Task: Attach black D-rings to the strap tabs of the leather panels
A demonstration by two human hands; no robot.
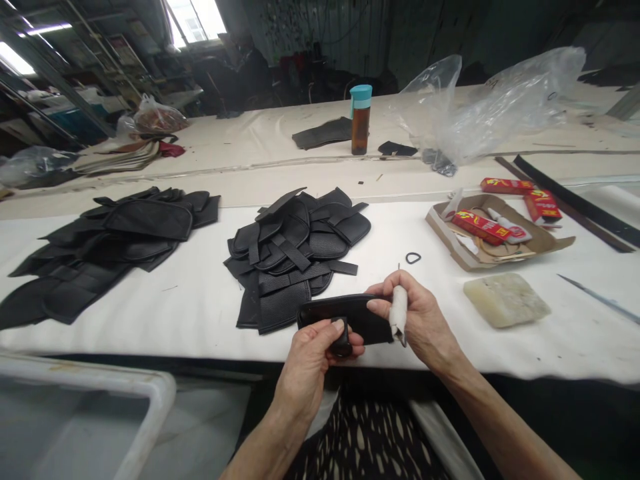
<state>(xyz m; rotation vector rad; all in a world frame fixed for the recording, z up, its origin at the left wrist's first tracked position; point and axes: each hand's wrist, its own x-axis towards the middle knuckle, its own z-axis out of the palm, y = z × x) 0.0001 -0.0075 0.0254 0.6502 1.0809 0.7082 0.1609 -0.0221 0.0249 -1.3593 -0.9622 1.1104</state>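
Observation:
My left hand pinches the folded strap of a black leather piece between thumb and fingers, near the table's front edge. On the piece's right end, the fingers of my right hand are closed; they also hold a slim tool with a white-wrapped handle, its thin metal tip pointing up and away. I cannot tell what kind of tool it is. Just beyond my right hand, a small black D-ring lies on the white table surface. Behind the held piece is a pile of similar black leather pieces.
Another black pile lies left. At right are a cardboard tray with red boxes and a tube, a yellowish block and a pointed metal tool. Farther back stand a blue-lidded bottle and clear plastic bags.

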